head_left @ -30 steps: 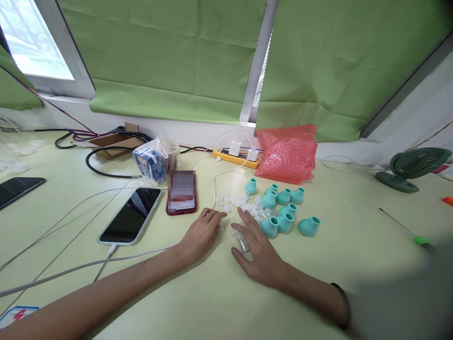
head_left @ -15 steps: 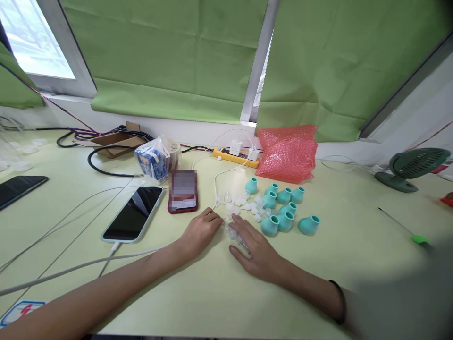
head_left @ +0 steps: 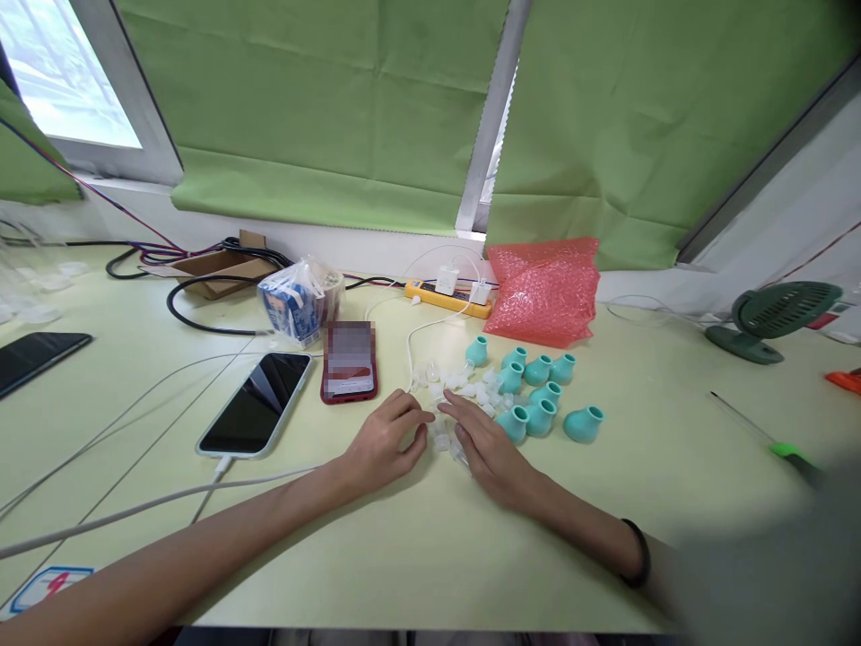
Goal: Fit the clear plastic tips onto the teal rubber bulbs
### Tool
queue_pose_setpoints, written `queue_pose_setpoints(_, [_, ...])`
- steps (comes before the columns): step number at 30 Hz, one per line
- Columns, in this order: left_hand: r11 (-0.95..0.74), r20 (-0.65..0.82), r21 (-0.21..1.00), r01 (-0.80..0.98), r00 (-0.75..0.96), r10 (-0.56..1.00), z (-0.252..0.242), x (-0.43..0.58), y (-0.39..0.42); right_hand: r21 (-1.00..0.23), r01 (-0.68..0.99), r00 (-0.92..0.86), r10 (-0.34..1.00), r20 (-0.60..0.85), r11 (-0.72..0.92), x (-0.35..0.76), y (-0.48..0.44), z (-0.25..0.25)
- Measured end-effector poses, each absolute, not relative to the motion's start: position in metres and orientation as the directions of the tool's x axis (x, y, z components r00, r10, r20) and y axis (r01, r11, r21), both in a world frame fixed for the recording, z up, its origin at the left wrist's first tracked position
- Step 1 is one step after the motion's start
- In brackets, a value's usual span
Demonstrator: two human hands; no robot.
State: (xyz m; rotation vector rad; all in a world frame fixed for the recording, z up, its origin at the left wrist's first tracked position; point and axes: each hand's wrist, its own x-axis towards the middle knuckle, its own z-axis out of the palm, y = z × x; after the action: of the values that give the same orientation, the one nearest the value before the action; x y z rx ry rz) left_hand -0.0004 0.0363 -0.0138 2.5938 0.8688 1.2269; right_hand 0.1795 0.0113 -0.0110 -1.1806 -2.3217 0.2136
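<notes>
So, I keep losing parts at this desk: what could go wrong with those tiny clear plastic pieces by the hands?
The tiny translucent plastic pieces lie loose between the left hand and right hand. A sweep could scatter them, and they may vanish against the pale green table.
The white charging cable runs beside the pile, and snagging it might drag pieces along.
The teal funnel-shaped rubber caps sit close and could get knocked about.

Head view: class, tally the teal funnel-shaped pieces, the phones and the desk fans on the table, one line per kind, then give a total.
Teal pieces: 9
Phones: 3
Fans: 1
Total: 13
</notes>
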Motion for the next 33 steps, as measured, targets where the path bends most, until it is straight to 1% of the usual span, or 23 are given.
queue_pose_setpoints(3, [-0.837, 0.661, 0.386, 0.388, 0.517, 0.544, -0.013, 0.001, 0.030, -0.337, 0.698, -0.494, 0.765, 0.413, 0.632, 0.179, 0.010, -0.012])
queue_pose_setpoints(6, [-0.756, 0.589, 0.518, 0.400, 0.474, 0.655, -0.013, 0.002, 0.031, -0.305, 0.709, -0.502, 0.759, 0.414, 0.636, 0.177, 0.005, -0.010])
queue_pose_setpoints(9, [-0.578, 0.440, 0.716, 0.390, 0.391, 0.809, -0.013, 0.002, 0.035, -0.281, 0.743, -0.480, 0.776, 0.409, 0.607, 0.178, 0.001, -0.009])
queue_pose_setpoints(11, [-0.424, 0.311, 0.843, 0.331, 0.342, 0.887, -0.013, 0.002, 0.038, -0.279, 0.764, -0.454, 0.793, 0.406, 0.581, 0.180, -0.001, -0.009])
queue_pose_setpoints(13, [-0.266, 0.178, 0.933, 0.242, 0.330, 0.927, -0.012, 0.003, 0.039, -0.285, 0.777, -0.439, 0.808, 0.392, 0.561, 0.183, -0.003, -0.009])
queue_pose_setpoints(15, [-0.139, 0.079, 0.979, 0.146, 0.357, 0.931, -0.010, 0.005, 0.038, -0.294, 0.779, -0.433, 0.814, 0.387, 0.554, 0.185, -0.005, -0.009])
queue_pose_setpoints(17, [-0.052, 0.023, 0.997, 0.063, 0.401, 0.916, -0.007, 0.006, 0.037, -0.324, 0.764, -0.412, 0.808, 0.421, 0.558, 0.186, -0.007, -0.009])
queue_pose_setpoints(19, [0.009, -0.009, 1.000, 0.002, 0.444, 0.896, -0.004, 0.006, 0.035, -0.411, 0.725, -0.354, 0.810, 0.467, 0.553, 0.186, -0.007, -0.010])
queue_pose_setpoints(20, [0.044, -0.030, 0.999, -0.018, 0.465, 0.885, -0.003, 0.006, 0.035, -0.492, 0.691, -0.304, 0.830, 0.468, 0.530, 0.186, -0.007, -0.011])
queue_pose_setpoints(21, [0.082, -0.057, 0.996, -0.032, 0.486, 0.872, -0.003, 0.006, 0.035, -0.601, 0.634, -0.244, 0.864, 0.441, 0.486, 0.185, -0.007, -0.011])
queue_pose_setpoints(22, [0.122, -0.085, 0.992, -0.041, 0.505, 0.859, -0.002, 0.005, 0.035, -0.724, 0.548, -0.183, 0.904, 0.385, 0.419, 0.184, -0.006, -0.012])
queue_pose_setpoints(23, [0.156, -0.110, 0.987, -0.045, 0.522, 0.846, -0.003, 0.005, 0.035, -0.837, 0.433, -0.134, 0.942, 0.308, 0.335, 0.183, -0.006, -0.012])
queue_pose_setpoints(24, [0.179, -0.128, 0.983, -0.045, 0.535, 0.835, -0.003, 0.005, 0.035, -0.921, 0.302, -0.105, 0.969, 0.224, 0.245, 0.182, -0.005, -0.012])
queue_pose_setpoints(25, [0.189, -0.137, 0.981, -0.042, 0.544, 0.828, -0.004, 0.005, 0.035, -0.972, 0.172, -0.098, 0.985, 0.146, 0.161, 0.181, -0.004, -0.011])
queue_pose_setpoints(26, [0.187, -0.136, 0.982, -0.038, 0.547, 0.826, -0.004, 0.005, 0.035, -0.994, 0.062, -0.109, 0.991, 0.079, 0.086, 0.180, -0.004, -0.010])
queue_pose_setpoints(28, [0.158, -0.121, 0.987, -0.021, 0.540, 0.833, -0.005, 0.006, 0.035, -0.996, -0.082, -0.143, 0.989, -0.026, -0.038, 0.180, -0.003, -0.006])
queue_pose_setpoints(30, [0.115, -0.098, 0.993, 0.000, 0.522, 0.847, -0.006, 0.006, 0.034, -0.976, -0.172, -0.178, 0.979, -0.101, -0.132, 0.180, -0.004, -0.003])
queue_pose_setpoints(33, [0.074, -0.077, 0.997, 0.026, 0.492, 0.867, -0.008, 0.007, 0.033, -0.942, -0.266, -0.220, 0.965, -0.145, -0.203, 0.180, -0.007, -0.001])
